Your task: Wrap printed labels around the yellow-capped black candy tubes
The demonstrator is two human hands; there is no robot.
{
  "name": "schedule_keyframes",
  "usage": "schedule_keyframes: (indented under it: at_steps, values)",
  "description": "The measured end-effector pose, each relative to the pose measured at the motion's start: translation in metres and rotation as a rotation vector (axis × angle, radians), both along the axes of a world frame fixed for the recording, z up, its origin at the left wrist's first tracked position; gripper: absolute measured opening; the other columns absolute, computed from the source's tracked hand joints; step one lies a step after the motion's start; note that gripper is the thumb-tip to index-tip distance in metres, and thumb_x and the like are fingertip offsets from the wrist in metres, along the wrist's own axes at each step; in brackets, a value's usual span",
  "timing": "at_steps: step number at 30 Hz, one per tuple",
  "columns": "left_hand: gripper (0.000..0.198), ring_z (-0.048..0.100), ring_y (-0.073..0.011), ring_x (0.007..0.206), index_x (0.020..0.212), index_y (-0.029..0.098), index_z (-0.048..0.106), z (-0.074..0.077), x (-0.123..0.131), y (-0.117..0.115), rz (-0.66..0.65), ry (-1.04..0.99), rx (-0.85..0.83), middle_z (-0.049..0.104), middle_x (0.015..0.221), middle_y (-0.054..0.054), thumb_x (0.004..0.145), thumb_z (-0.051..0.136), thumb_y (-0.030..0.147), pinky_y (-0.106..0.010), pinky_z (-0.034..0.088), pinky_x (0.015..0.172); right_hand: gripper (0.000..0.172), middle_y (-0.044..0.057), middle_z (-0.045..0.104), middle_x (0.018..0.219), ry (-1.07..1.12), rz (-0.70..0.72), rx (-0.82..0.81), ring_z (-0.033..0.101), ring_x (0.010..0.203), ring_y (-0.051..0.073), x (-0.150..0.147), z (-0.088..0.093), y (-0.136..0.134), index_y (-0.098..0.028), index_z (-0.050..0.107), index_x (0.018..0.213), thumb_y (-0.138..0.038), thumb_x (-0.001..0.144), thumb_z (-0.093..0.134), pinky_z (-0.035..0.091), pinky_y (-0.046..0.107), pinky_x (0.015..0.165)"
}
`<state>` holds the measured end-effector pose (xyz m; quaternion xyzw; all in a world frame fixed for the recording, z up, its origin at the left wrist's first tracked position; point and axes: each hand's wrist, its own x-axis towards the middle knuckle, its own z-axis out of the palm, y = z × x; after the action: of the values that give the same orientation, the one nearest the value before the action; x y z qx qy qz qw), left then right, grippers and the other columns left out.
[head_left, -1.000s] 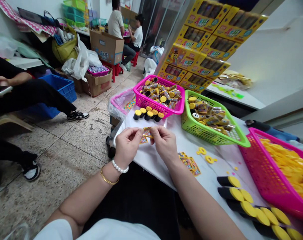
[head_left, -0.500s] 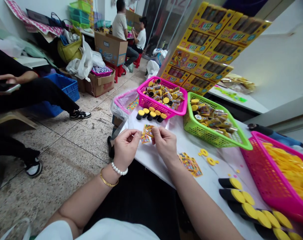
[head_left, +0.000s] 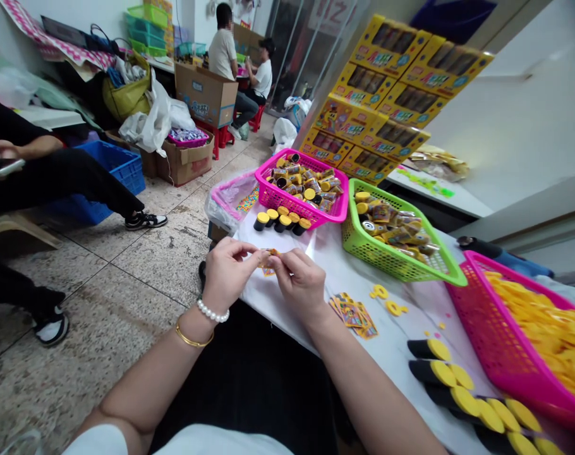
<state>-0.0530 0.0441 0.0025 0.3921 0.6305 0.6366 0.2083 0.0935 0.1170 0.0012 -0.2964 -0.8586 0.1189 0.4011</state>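
Observation:
My left hand (head_left: 230, 270) and my right hand (head_left: 299, 281) are close together above the near edge of the white table (head_left: 316, 316). Both pinch a small yellow printed label (head_left: 270, 254) by its ends; it appears bent or curled between the fingertips. Just below it shows part of another printed label (head_left: 268, 272), and whether that one is held I cannot tell. Beside my right wrist lies a fanned pile of such labels (head_left: 354, 314). Several black tubs with yellow lids (head_left: 282, 222) stand beyond my hands.
A pink basket (head_left: 337, 215) and a green basket (head_left: 387, 258) hold wrapped tubs. Yellow plastic parts fill another pink basket (head_left: 486, 335) at right. Black tubs with yellow lids (head_left: 451, 374) lie near it. Yellow boxes (head_left: 363, 120) are stacked behind. A seated person's leg (head_left: 93, 183) is at left.
My fingertips have come closer together on the label, which was spread flatter and is now bent between both hands. The view has shifted slightly.

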Motion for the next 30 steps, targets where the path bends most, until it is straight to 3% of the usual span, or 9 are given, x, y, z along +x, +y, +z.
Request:
schedule_keyframes:
  at_steps: [3, 6, 9, 13, 16, 19, 21, 26, 30]
  values:
    - [0.015, 0.061, -0.0158, 0.067, 0.069, 0.022, 0.080, 0.003, -0.001, -0.002, -0.063, 0.005, -0.004, 0.070, 0.070, -0.003, 0.074, 0.083, 0.036, -0.029, 0.049, 0.067, 0.037, 0.001, 0.056, 0.063, -0.011, -0.023, 0.050, 0.050, 0.055, 0.013, -0.002, -0.001, -0.001, -0.023, 0.056, 0.063, -0.036, 0.098, 0.055, 0.039, 0.026, 0.056]
    - [0.017, 0.064, -0.0171, 0.071, 0.070, 0.021, 0.081, 0.001, 0.001, -0.004, -0.144, -0.138, -0.005, 0.074, 0.074, -0.004, 0.069, 0.086, 0.038, -0.030, 0.051, 0.069, 0.037, 0.001, 0.055, 0.063, -0.016, -0.008, 0.061, 0.050, 0.055, 0.013, -0.003, -0.004, -0.003, -0.023, 0.057, 0.064, -0.036, 0.098, 0.054, 0.038, 0.026, 0.055]
    - [0.025, 0.060, -0.0129, 0.058, 0.074, 0.018, 0.081, 0.000, 0.003, -0.004, -0.210, -0.377, -0.033, 0.072, 0.066, -0.003, 0.067, 0.087, 0.042, -0.025, 0.047, 0.057, 0.038, 0.000, 0.054, 0.061, 0.006, 0.043, -0.004, 0.051, 0.054, 0.013, -0.004, -0.005, -0.005, -0.022, 0.059, 0.064, -0.038, 0.098, 0.053, 0.039, 0.026, 0.054]
    - [0.029, 0.045, -0.0053, 0.039, 0.071, 0.014, 0.076, 0.006, -0.002, -0.001, -0.235, -0.600, -0.077, 0.060, 0.049, 0.003, 0.064, 0.089, 0.039, -0.018, 0.029, 0.038, 0.049, 0.001, 0.058, 0.058, 0.044, 0.111, -0.177, 0.055, 0.053, 0.014, -0.004, 0.007, 0.008, -0.021, 0.064, 0.066, -0.051, 0.100, 0.045, 0.043, 0.026, 0.055]
    - [0.023, 0.043, -0.0035, 0.033, 0.070, 0.012, 0.071, 0.012, -0.008, 0.002, -0.253, -0.760, -0.094, 0.058, 0.046, 0.004, 0.069, 0.086, 0.029, -0.015, 0.024, 0.034, 0.048, 0.002, 0.064, 0.061, -0.013, -0.043, -0.159, 0.060, 0.058, 0.016, -0.008, 0.023, 0.034, -0.020, 0.072, 0.080, -0.054, 0.100, 0.044, 0.046, 0.028, 0.060]
    - [0.010, 0.041, -0.0005, 0.033, 0.075, 0.008, 0.072, 0.018, -0.013, 0.006, -0.330, -0.918, -0.125, 0.063, 0.053, 0.002, 0.076, 0.080, 0.014, -0.012, 0.023, 0.031, 0.031, 0.007, 0.074, 0.087, -0.326, -0.328, -0.009, 0.067, 0.075, 0.021, -0.016, 0.034, 0.062, -0.021, 0.074, 0.108, -0.044, 0.095, 0.058, 0.048, 0.031, 0.068]
    - [0.004, 0.042, 0.0011, 0.034, 0.077, 0.006, 0.072, 0.020, -0.015, 0.007, -0.363, -1.014, -0.130, 0.066, 0.059, 0.000, 0.079, 0.076, 0.006, -0.009, 0.025, 0.031, 0.030, 0.011, 0.073, 0.102, -0.534, -0.416, 0.046, 0.068, 0.083, 0.025, -0.023, 0.033, 0.074, -0.022, 0.072, 0.116, -0.034, 0.090, 0.063, 0.048, 0.033, 0.071]
    - [0.017, 0.045, 0.0003, 0.036, 0.075, 0.004, 0.069, 0.022, -0.022, 0.013, -0.390, -1.237, -0.141, 0.066, 0.062, -0.004, 0.089, 0.061, 0.001, -0.007, 0.025, 0.028, 0.023, 0.017, 0.067, 0.113, -0.554, -0.375, 0.067, 0.064, 0.098, 0.031, -0.029, 0.016, 0.079, -0.015, 0.070, 0.104, -0.022, 0.085, 0.061, 0.047, 0.039, 0.082]
    - [0.024, 0.041, 0.0009, 0.033, 0.076, 0.004, 0.066, 0.024, -0.025, 0.021, -0.376, -1.325, -0.117, 0.060, 0.058, 0.000, 0.096, 0.051, 0.003, -0.008, 0.021, 0.026, 0.023, 0.014, 0.069, 0.104, -0.438, -0.312, 0.015, 0.063, 0.094, 0.028, -0.026, 0.005, 0.081, -0.016, 0.064, 0.103, -0.019, 0.081, 0.059, 0.048, 0.038, 0.083]
